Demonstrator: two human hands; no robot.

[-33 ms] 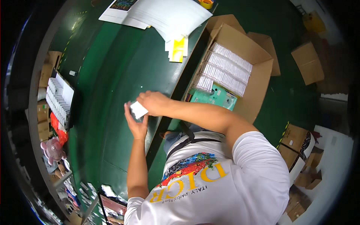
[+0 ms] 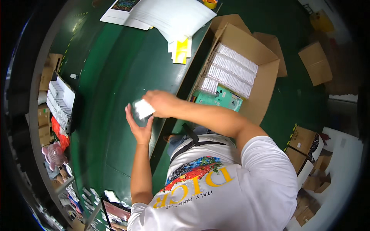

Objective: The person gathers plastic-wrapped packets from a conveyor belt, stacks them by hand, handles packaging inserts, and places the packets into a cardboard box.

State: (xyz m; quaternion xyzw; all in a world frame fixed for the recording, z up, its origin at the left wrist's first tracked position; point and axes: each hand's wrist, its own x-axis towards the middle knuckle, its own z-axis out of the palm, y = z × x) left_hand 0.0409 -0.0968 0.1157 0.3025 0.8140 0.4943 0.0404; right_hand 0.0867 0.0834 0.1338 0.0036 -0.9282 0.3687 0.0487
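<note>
A small white flat packet point(image 2: 145, 110), with shiny clear film at its left side, is between my two hands above the green table point(image 2: 119, 131). My left hand point(image 2: 140, 130) is cupped around its lower left, thumb on one side and fingers on the other. From the upper right, my right hand point(image 2: 161, 103) grips the packet's right edge with bent fingers. Motion blurs the right hand a little, and its fingertips are partly hidden.
An open carton point(image 2: 266, 86) at the right holds rows of white packets point(image 2: 231, 71) and a teal box point(image 2: 221, 101). Papers point(image 2: 173, 17), a yellow card point(image 2: 180, 52) and tape point(image 2: 210, 3) lie at the far end. A tray of packets point(image 2: 59, 102) stands left, near a pink plush toy point(image 2: 54, 155).
My right hand and the white packet have shifted slightly to the right. My left fingers have moved a touch left, and the view has shifted a little.
</note>
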